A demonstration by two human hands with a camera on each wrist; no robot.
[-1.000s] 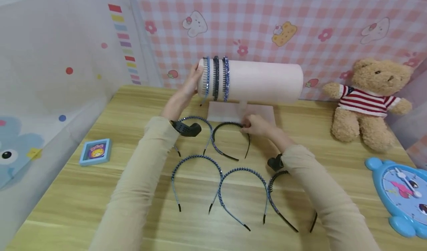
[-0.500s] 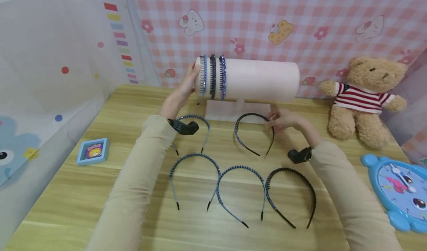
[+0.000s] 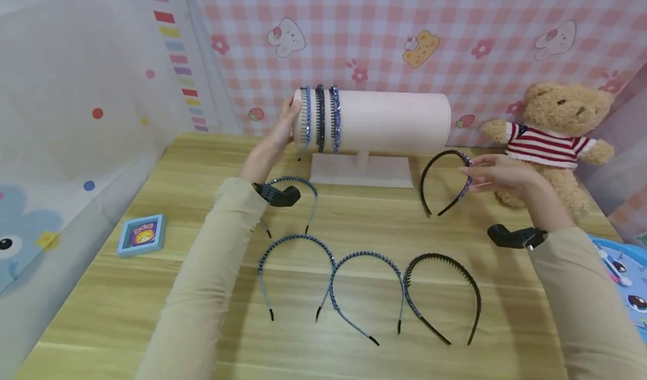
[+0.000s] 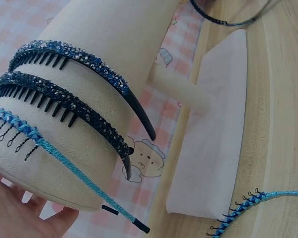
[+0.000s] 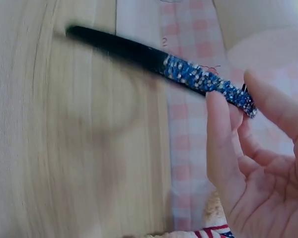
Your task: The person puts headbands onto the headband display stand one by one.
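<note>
In the head view a pale pink roll-shaped display stand (image 3: 394,120) stands at the back of the table. My left hand (image 3: 279,132) grips its left end. Three toothed headbands sit round that end: a light blue one (image 3: 308,123), a black glittery one (image 3: 320,119) and one with blue-purple stones (image 3: 336,120). Right of the stand, my right hand (image 3: 505,176) holds up a black headband (image 5: 203,79) with blue and clear stones. The right wrist view shows thumb and fingers pinching its stone-covered part. Its smooth black tip points away from the hand.
Several headbands lie on the wooden table (image 3: 202,335), among them a blue one (image 3: 295,236) and a black one (image 3: 477,296). A teddy bear (image 3: 551,144) sits at the back right, behind the right hand. A small blue frame (image 3: 142,235) lies left; a blue clock (image 3: 629,290) lies right.
The right hand has carried the black headband from in front of the stand's base to the right and turned it, stones now on the right side. The left hand stays at the stand's end.
</note>
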